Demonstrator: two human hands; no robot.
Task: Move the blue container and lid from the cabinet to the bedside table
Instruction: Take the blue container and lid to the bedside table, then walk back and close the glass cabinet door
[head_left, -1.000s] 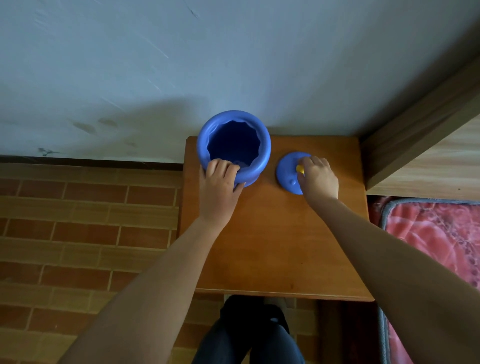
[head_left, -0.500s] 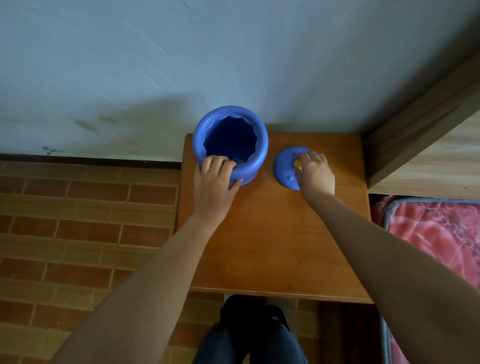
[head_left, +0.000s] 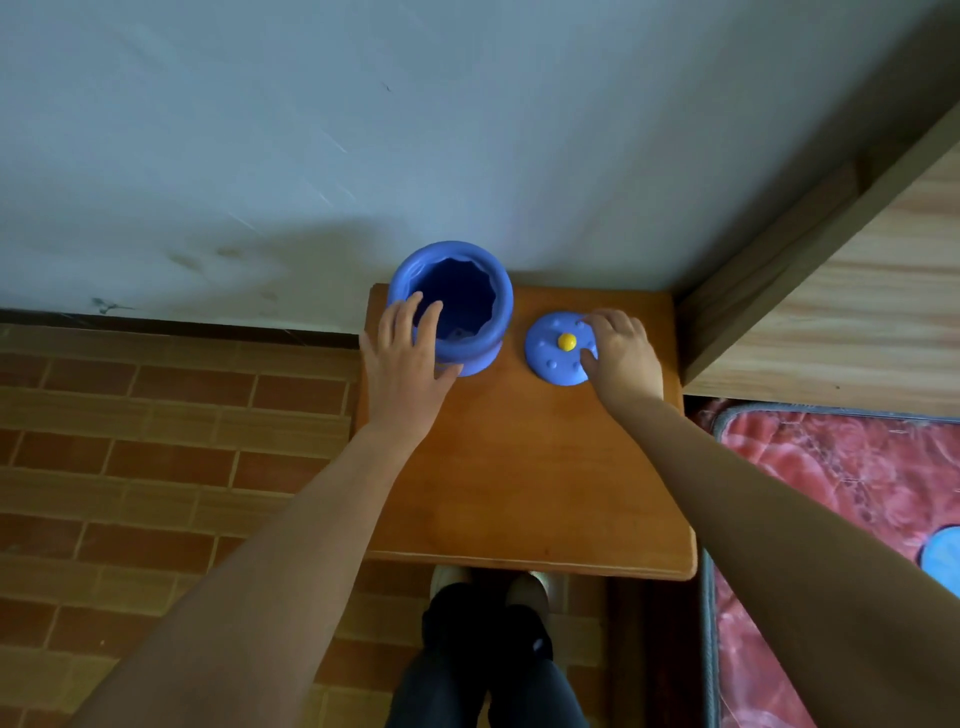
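1. the blue container (head_left: 470, 332) stands upright and open-mouthed at the back left of the wooden desk (head_left: 524, 478), close to the pale wall (head_left: 415, 130).
2. the left hand (head_left: 402, 364) is at the container's near-left side, its fingers (head_left: 400, 317) loosely spread and reaching over the rim, thumb by the lower wall (whether they actually press on the plastic i cannot tell).
3. the lid (head_left: 558, 348) lies flat on the desk just right of the container, apart from it, with its yellow knob (head_left: 567, 341) facing up.
4. the right hand (head_left: 626, 353) rests at the lid's right edge, fingers curled and touching its top and rim, not closed round it.
5. a red patterned mattress (head_left: 841, 499) lies to the right of the desk.
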